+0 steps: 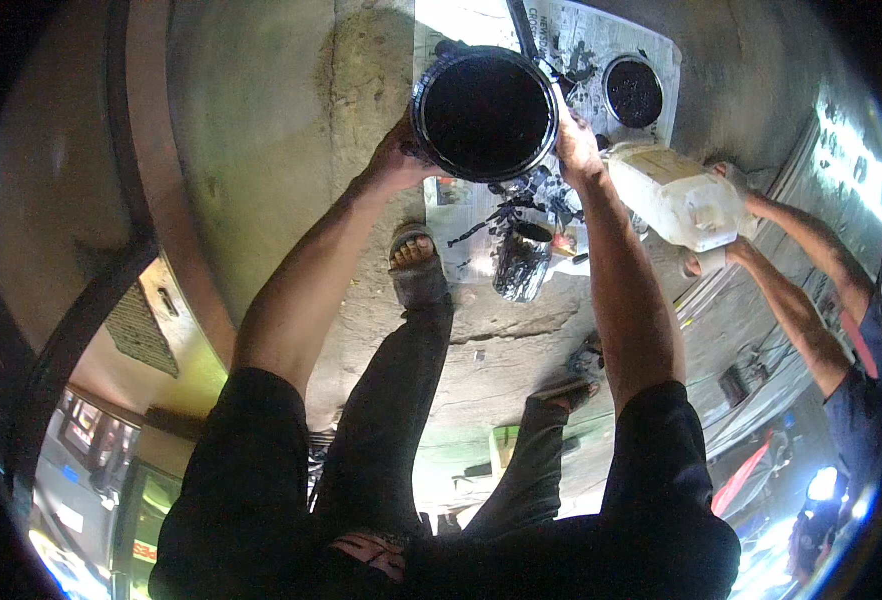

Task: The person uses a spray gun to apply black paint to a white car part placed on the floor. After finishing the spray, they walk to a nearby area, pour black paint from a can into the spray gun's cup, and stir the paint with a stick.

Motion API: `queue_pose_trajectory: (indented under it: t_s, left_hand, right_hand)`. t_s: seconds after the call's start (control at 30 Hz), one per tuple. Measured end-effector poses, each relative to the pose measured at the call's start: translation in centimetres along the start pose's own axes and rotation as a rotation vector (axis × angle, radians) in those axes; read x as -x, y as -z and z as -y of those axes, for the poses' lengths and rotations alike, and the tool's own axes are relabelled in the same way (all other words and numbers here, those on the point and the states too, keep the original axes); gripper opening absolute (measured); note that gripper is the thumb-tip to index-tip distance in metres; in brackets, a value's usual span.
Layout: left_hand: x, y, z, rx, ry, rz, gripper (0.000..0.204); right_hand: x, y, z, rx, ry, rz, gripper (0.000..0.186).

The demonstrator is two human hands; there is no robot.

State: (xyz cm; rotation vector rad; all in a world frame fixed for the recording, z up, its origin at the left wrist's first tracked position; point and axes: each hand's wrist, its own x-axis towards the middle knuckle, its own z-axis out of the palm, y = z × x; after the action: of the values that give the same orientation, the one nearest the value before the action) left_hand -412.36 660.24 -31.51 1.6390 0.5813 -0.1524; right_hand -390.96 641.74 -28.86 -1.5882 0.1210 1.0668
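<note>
The black bucket (486, 112) is found between the left hand (398, 157) and the right hand (578, 150); it is grasped by both at opposite sides, the fingers being partly hidden by its wall. Its mouth is turned toward the camera; the fill level cannot be determined. The wall is judged stiff, the weight considerable if filled, and the dark-coated rim probably slippery; a two-handed hold on opposite sides, below the rim, is considered soundest. Beyond and to the right of the right hand, a round black lid or dish (633, 92) is noted on stained newspaper (616, 35). Between the forearms, nearer the body than either hand, a smeared can (523, 265) is seen. Close to the right of the right hand, a white jug (676, 195) is held by a co-worker's hands (706, 262); rightward movement is judged obstructed by it.
</note>
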Motion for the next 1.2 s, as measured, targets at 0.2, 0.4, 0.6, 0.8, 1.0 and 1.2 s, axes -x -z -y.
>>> queue_pose_trajectory:
  t_s: [0.2, 0.4, 0.6, 0.8, 1.0, 1.2]
  left_hand:
    - [2.2, 2.9, -4.6, 0.172, -0.071, 0.112, 0.087]
    - [9.1, 3.4, -16.3, -0.138, -0.205, 0.15, 0.079]
    - [17.6, 0.0, -33.1, -0.495, -0.219, 0.18, 0.086]
    - [23.5, -9.4, -45.8, -0.226, -0.288, 0.417, 0.098]
    - [28.0, -23.5, -49.5, -0.307, -0.461, 0.68, 0.097]
    - [33.3, -40.3, -52.9, -0.173, -0.344, 0.849, 0.064]
  right_hand:
    - [4.3, -1.3, 4.5, 0.428, 0.334, -0.24, 0.053]
    - [17.1, 0.4, 10.7, 0.32, 0.356, -0.221, 0.051]
    - [31.8, 4.5, 14.4, 0.282, 0.54, -0.398, 0.051]
    - [47.8, 12.4, 14.4, 0.292, 0.57, -0.609, 0.043]
    - [62.0, 22.5, 9.4, 0.057, 0.413, -0.702, 0.05]
    - [73.6, 32.8, 1.4, 0.144, 0.387, -0.99, 0.06]
